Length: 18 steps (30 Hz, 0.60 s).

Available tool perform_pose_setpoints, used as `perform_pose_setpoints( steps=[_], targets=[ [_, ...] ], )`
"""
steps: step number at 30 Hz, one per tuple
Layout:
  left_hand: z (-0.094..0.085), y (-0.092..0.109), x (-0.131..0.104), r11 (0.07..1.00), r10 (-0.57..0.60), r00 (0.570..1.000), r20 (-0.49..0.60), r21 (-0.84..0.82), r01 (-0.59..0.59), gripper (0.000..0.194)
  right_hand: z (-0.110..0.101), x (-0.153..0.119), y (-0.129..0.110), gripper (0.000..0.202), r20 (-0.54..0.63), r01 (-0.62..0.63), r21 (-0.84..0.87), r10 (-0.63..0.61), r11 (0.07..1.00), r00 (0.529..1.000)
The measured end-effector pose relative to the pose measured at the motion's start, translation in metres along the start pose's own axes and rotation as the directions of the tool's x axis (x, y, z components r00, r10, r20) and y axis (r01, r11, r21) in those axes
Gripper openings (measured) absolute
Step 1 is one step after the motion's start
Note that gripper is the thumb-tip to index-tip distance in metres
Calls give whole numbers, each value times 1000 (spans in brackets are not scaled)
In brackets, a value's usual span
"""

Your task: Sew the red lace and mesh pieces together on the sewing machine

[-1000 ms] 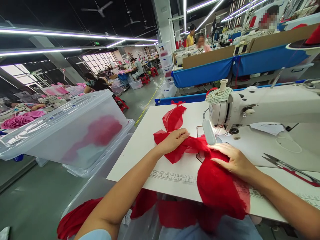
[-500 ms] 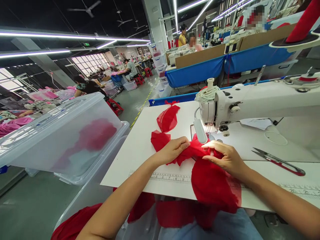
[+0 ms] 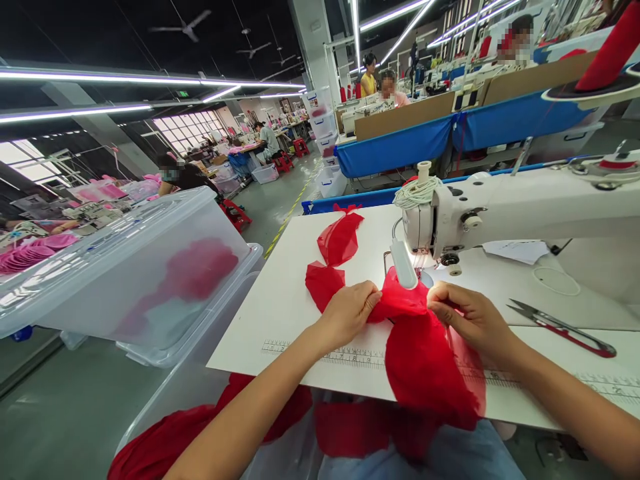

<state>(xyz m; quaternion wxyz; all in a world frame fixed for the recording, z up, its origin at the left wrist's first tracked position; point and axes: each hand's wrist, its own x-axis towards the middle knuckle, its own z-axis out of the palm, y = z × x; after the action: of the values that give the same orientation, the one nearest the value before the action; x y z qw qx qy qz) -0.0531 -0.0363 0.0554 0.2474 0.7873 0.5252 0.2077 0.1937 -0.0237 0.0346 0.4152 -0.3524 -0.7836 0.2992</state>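
Observation:
Sheer red fabric (image 3: 425, 360) lies under the head of a white sewing machine (image 3: 500, 207) and hangs over the table's front edge. My left hand (image 3: 351, 308) pinches its left side in closed fingers. At its right side my right hand (image 3: 463, 313) grips the cloth between thumb and fingers, close to the needle area. The presser foot is partly hidden behind a pale guard (image 3: 403, 264). Further red pieces (image 3: 340, 240) trail away on the table beyond my left hand. More red cloth (image 3: 165, 433) drapes below the table, by my lap.
Thread snips (image 3: 563, 327) lie on the table right of my right hand. A printed ruler strip (image 3: 350, 355) runs along the white tabletop (image 3: 250, 333). Lidded clear plastic bins (image 3: 165, 280) stand at the left. A red thread cone (image 3: 607, 50) is at upper right. Other people sit at machines farther off.
My right hand has shifted slightly right, its fingers drawing together on the fabric's edge. The cloth between my hands is now spread flatter near the needle. My left hand keeps its grip.

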Motion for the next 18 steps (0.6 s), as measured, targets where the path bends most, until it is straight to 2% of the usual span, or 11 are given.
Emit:
perform_pose_setpoints(
  steps=[2, 3, 5, 6, 7, 9, 12, 15, 17, 18],
  targets=[
    [11, 9, -8, 973, 160, 975, -155, 194, -129, 26, -1, -1, -2, 40, 73, 109, 46, -112, 993, 991],
    [18, 14, -12, 930, 273, 938, -212, 308, -201, 24, -1, -2, -3, 35, 95, 183, 28, -185, 983, 978],
    [34, 21, -17, 832, 451, 858, -246, 466, -303, 23, 2, -6, -5, 25, 129, 328, -43, -320, 944, 939],
    [41, 23, -18, 816, 481, 843, -243, 477, -328, 20, 5, -9, -6, 22, 143, 383, -86, -369, 920, 918],
    [49, 24, -19, 825, 477, 845, -243, 456, -334, 15, 8, -13, -8, 19, 157, 423, -135, -402, 896, 902],
    [61, 23, -17, 879, 411, 876, -252, 364, -308, 15, 14, -22, -13, 19, 175, 453, -217, -423, 865, 889],
    [70, 15, -14, 953, 286, 911, -298, 186, -239, 19, 10, -38, -23, 21, 155, 402, -205, -376, 893, 914],
    [72, 6, -15, 970, 231, 896, -379, 22, -241, 15, -14, -51, -22, 17, 53, 287, -172, -282, 942, 958],
    [71, 3, -18, 967, 208, 888, -410, -53, -251, 12, -39, -59, -9, 17, -28, 149, -281, -163, 948, 986],
    [71, 2, -19, 965, 196, 888, -415, -80, -250, 10, -53, -63, 1, 15, -92, 38, -374, -78, 927, 993]
  ],
)
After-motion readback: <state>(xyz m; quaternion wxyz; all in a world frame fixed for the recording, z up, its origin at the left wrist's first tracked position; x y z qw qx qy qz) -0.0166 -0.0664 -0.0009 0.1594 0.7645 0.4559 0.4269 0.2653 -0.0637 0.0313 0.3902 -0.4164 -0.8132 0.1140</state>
